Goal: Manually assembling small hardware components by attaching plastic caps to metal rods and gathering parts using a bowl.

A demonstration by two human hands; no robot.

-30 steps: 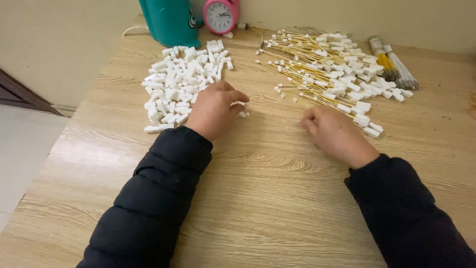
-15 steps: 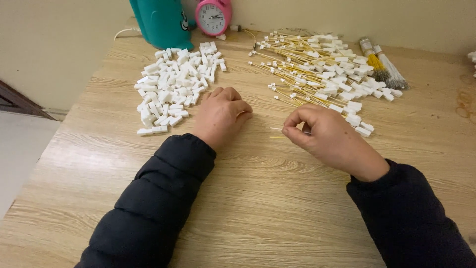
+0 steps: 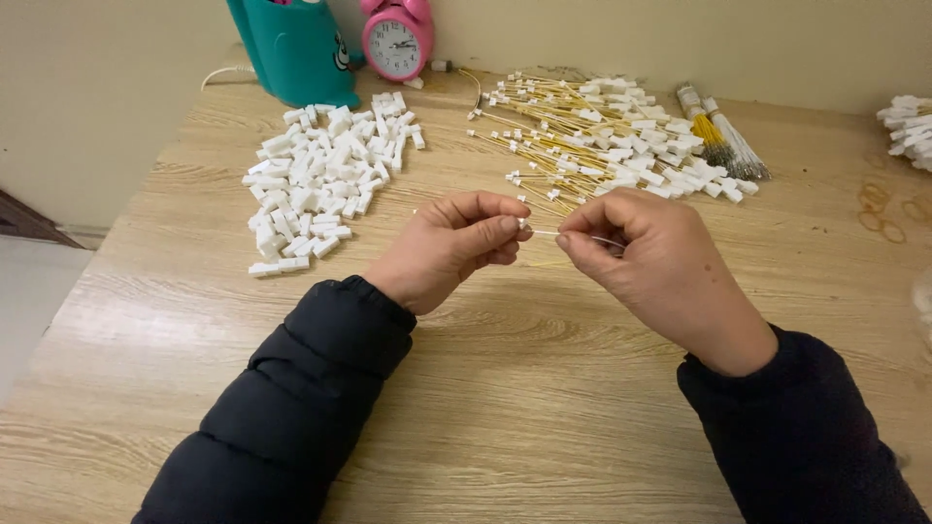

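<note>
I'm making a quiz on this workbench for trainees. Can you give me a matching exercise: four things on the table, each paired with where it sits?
Things:
1. pile of white plastic pieces
2. heap of yellow wires
3. pink alarm clock
4. rubber bands

Places:
A. far edge, beside the teal container
B. right side of the table
C. beyond the left hand
D. beyond the right hand

Pairs: 1-C, 2-D, 3-A, 4-B

Thin pale wire (image 3: 544, 233), level, raised over table, small white connector (image 3: 522, 223) at its left tip
</note>
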